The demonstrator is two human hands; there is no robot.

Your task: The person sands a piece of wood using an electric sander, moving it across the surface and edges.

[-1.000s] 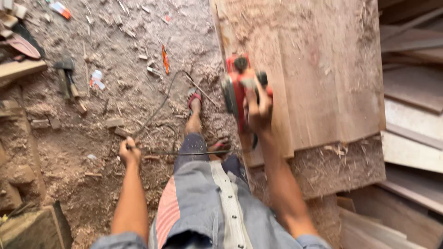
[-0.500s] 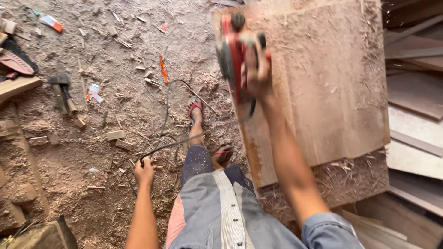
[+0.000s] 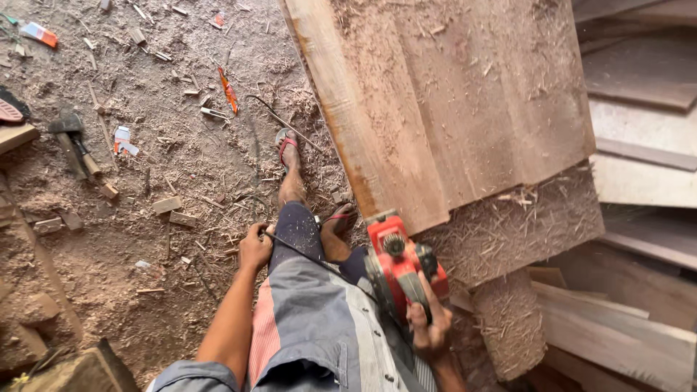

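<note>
pulled back off the near end of the wooden plank (image 3: 363, 123) since a moment ago, red electric planer (image 3: 398, 265) gripped by right hand (image 3: 428, 330) at the handle, left hand (image 3: 255, 247) closed around black power cord (image 3: 301, 250), pass apparently finished.

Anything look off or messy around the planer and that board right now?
Yes. The red electric planer in the right hand sits off the near end of the plank. Its cord, held by the left hand, crosses the leg. Shavings and offcuts litter the floor; a hammer lies loose.
</note>
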